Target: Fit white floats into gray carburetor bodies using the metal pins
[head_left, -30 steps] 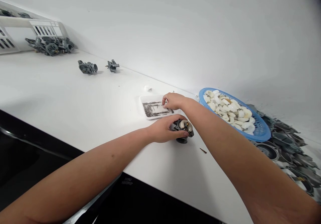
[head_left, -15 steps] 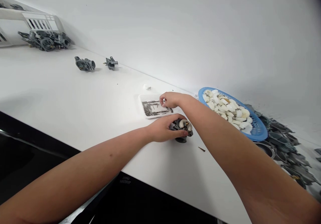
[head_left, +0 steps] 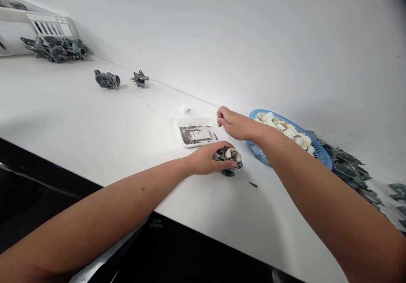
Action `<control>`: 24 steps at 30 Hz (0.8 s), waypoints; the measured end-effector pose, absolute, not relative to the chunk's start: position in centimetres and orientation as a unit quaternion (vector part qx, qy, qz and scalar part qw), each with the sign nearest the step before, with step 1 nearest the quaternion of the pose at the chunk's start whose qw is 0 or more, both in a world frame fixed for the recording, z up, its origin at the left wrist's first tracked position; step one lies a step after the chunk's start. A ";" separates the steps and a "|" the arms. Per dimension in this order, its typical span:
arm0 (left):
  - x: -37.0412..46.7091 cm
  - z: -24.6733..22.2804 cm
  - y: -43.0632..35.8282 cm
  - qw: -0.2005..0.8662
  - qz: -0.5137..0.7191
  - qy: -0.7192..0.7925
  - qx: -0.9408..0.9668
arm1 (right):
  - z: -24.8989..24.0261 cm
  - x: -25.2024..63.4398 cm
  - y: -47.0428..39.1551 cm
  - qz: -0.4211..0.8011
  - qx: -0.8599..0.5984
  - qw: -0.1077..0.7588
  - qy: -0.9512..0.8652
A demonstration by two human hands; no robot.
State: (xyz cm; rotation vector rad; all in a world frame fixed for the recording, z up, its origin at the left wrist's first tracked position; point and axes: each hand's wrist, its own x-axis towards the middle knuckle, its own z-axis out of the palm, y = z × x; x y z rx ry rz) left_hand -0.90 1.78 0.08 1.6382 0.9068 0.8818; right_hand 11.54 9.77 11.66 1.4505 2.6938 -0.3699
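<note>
My left hand (head_left: pixel 207 159) is wrapped round a grey carburetor body (head_left: pixel 229 171), with a pale float (head_left: pixel 234 155) and a brass part facing up. The carburetor rests on the white table. Just beyond it, my right hand (head_left: pixel 229 122) is raised by the right end of a shallow white tray (head_left: pixel 178 130) of thin metal pins (head_left: pixel 187 136). Its fingers are curled together; whatever they hold is too small to name. A small dark screw-like piece (head_left: pixel 253 184) lies on the table right of the carburetor.
A blue basket (head_left: pixel 323 158) full of white floats stands at the right, beside a heap of grey metal parts (head_left: pixel 349 173). Two carburetor bodies (head_left: pixel 108 80) lie along the wall. Farther left, several more (head_left: pixel 58 50) are piled before a white slotted crate (head_left: pixel 50 26). A small white piece (head_left: pixel 185 109) lies behind the tray.
My right hand has moved from over the tray's pins to the right, past the tray's end. My left hand keeps hold of the carburetor. The view has shifted slightly.
</note>
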 end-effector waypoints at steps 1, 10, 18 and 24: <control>-0.9 0.0 1.8 0.511 0.368 0.377 0.679 | 11.8 12.7 8.9 -0.129 0.461 -0.020 0.878; -0.4 -0.9 2.3 0.496 0.404 0.377 0.670 | 6.6 22.2 1.4 -0.131 0.374 -0.487 0.778; -0.1 -1.4 2.3 0.507 0.404 0.364 0.668 | 1.1 24.0 0.5 -0.197 0.394 -0.515 0.736; 0.4 -1.3 2.0 0.471 0.399 0.415 0.668 | 1.4 24.0 -0.1 -0.188 0.386 -0.527 0.733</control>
